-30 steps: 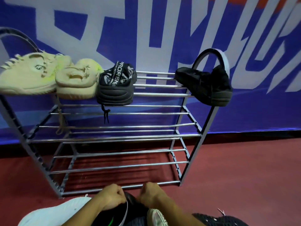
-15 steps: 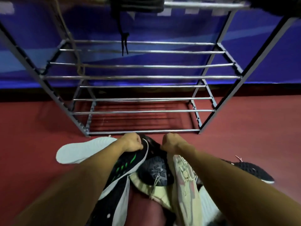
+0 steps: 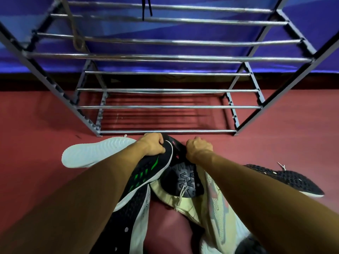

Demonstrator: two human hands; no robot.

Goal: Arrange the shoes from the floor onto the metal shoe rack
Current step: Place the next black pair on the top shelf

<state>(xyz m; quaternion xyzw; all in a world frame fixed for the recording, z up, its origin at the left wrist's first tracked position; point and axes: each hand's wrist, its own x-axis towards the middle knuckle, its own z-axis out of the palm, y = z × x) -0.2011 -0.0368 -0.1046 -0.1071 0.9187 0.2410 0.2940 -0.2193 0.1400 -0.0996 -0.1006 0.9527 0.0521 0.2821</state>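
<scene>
The metal shoe rack [image 3: 168, 107] stands ahead on the red floor, its lower two shelves bare. Just in front of it lies a pile of shoes. My left hand [image 3: 153, 144] grips the heel end of a black sneaker with green marks and a white sole [image 3: 146, 173]. My right hand [image 3: 199, 149] grips a black shoe with pink marks [image 3: 177, 148] lying beside it. A cream sneaker with a dark treaded sole [image 3: 185, 180] lies underneath, and a beige-pink sneaker [image 3: 218, 208] runs under my right forearm.
A white sole-up shoe [image 3: 95, 153] lies at the left of the pile, a black knit shoe [image 3: 286, 179] at the right. A black lace [image 3: 146, 6] and a brown lace [image 3: 77, 39] hang from the shelf above. A blue banner wall [image 3: 165, 66] stands behind the rack.
The view has tipped down from the top shelf and its shoes to the floor pile. Both hands stay on the black shoes at the rack's foot.
</scene>
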